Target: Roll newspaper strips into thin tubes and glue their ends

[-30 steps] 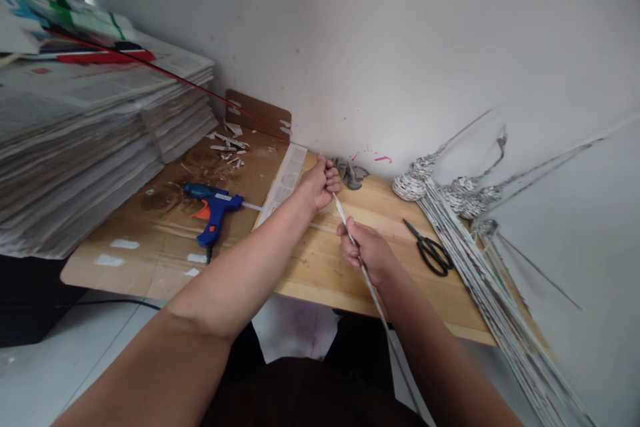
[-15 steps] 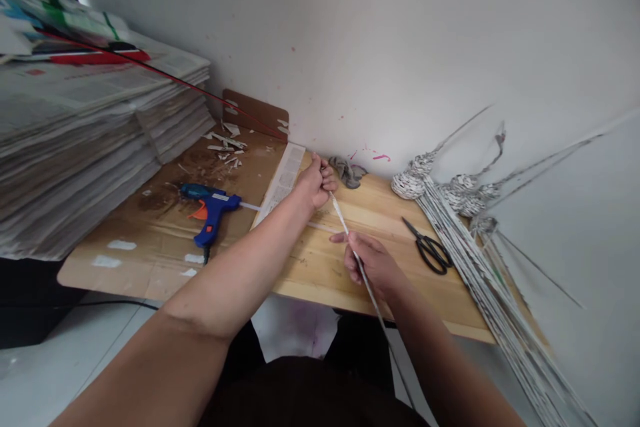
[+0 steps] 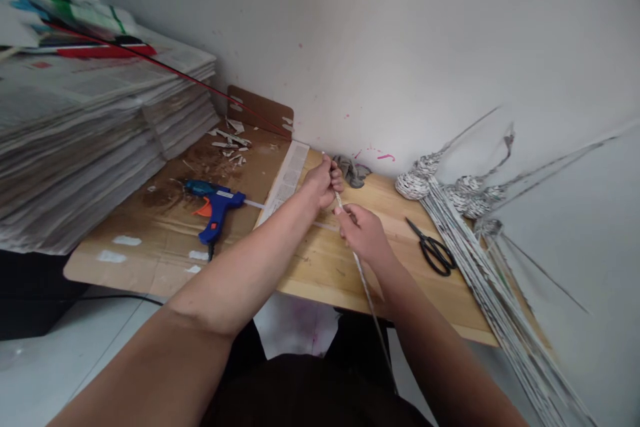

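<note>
A thin rolled newspaper tube [image 3: 367, 295] runs slantwise between my hands and down past the front edge of the wooden board. My left hand [image 3: 325, 181] is closed around its upper end, above the board near the wall. Just below and to the right, my right hand [image 3: 361, 230] pinches the same tube between thumb and fingers. A short stretch of it shows between the two hands. Close behind my left hand lies a crumpled grey cloth [image 3: 354, 171]. Black-handled scissors [image 3: 435, 250] rest on the board to the right of my right hand.
A blue glue gun [image 3: 217, 208] lies on stained cardboard [image 3: 155, 250] at left, beside paper scraps [image 3: 233, 140]. Stacked newspapers [image 3: 115, 127] rise at far left. Newspaper strips [image 3: 286, 177] lie along the board. Woven paper pieces [image 3: 414, 183] and long paper tubes [image 3: 480, 267] are at right.
My right hand has slid up the tube toward my left hand, so less of it shows between them. The whole view has shifted slightly.
</note>
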### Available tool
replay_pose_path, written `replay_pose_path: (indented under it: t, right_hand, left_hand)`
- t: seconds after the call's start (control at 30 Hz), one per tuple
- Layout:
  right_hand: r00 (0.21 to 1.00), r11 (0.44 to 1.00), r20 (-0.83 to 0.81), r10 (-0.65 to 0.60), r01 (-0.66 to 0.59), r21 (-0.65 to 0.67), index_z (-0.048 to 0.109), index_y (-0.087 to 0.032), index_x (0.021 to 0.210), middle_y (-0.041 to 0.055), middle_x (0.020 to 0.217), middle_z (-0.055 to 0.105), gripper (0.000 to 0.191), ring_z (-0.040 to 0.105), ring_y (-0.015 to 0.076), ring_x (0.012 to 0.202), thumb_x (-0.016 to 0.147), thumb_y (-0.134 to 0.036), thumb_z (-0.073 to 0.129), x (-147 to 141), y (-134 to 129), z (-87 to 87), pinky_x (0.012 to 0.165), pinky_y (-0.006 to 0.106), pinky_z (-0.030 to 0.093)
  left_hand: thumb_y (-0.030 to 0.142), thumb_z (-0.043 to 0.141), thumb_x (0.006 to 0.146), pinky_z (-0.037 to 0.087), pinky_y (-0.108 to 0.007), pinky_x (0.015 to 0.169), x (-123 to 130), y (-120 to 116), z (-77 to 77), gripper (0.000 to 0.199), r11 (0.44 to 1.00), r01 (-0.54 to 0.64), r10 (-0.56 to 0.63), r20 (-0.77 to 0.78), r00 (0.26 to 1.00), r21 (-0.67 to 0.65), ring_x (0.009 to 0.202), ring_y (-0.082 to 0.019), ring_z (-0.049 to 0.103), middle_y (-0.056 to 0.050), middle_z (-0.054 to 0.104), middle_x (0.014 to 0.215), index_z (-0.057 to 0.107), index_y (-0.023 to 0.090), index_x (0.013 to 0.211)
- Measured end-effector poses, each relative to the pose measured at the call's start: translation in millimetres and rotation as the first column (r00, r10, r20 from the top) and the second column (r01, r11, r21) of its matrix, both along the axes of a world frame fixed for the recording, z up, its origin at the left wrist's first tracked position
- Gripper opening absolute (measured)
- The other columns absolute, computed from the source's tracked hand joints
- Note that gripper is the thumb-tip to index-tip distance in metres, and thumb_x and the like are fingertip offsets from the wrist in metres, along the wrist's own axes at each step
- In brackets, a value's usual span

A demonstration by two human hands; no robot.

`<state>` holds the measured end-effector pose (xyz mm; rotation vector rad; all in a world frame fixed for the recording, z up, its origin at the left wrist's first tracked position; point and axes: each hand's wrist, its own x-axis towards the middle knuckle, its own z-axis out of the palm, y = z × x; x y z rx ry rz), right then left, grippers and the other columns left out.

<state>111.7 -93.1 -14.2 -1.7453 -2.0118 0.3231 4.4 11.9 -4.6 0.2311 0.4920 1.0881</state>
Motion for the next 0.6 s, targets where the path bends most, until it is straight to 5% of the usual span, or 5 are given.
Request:
replay_pose_path:
  t: [0.1,0.37,0.6]
  right_hand:
    - [1.000,1.000,0.003,-0.006,0.006,0.023,0.068,-0.018,0.081,0.0044,0.070,0.069,0.037,0.060,0.0166,0.064,0.097,-0.037,0.041,1,8,1.5,0.062,0.026,0.037]
    - [0.927,0.993,0.365,-0.081,0.043,0.111,0.063,-0.014,0.100,0.0124,0.081,0.072,0.032,0.064,0.0226,0.069,0.097,-0.034,0.038,-8,11,-0.9,0.060,0.030,0.034]
    - [0.917,0.991,0.390,-0.085,0.039,0.124,0.061,-0.016,0.100,0.0119,0.086,0.072,0.033,0.066,0.0227,0.073,0.099,-0.034,0.033,-9,15,0.2,0.061,0.030,0.036]
  left_hand:
    - [0.045,0.033,0.099,0.019,-0.016,0.035,0,0,-0.9,0.043,1.000,0.000,0.000,-0.006,1.000,0.015,0.033,-0.005,0.025,0.008,0.031,0.045,0.041,0.018,0.066]
    - [0.045,0.033,0.099,0.021,-0.016,0.036,1,-1,0.1,0.043,1.000,0.003,-0.003,-0.044,0.999,0.005,0.033,-0.005,0.026,0.007,0.032,0.046,0.040,0.018,0.066]
    - [0.045,0.032,0.099,0.024,-0.016,0.037,3,0,-1.6,0.042,1.000,-0.009,0.010,-0.061,0.998,0.011,0.034,-0.006,0.027,0.007,0.033,0.046,0.040,0.018,0.067]
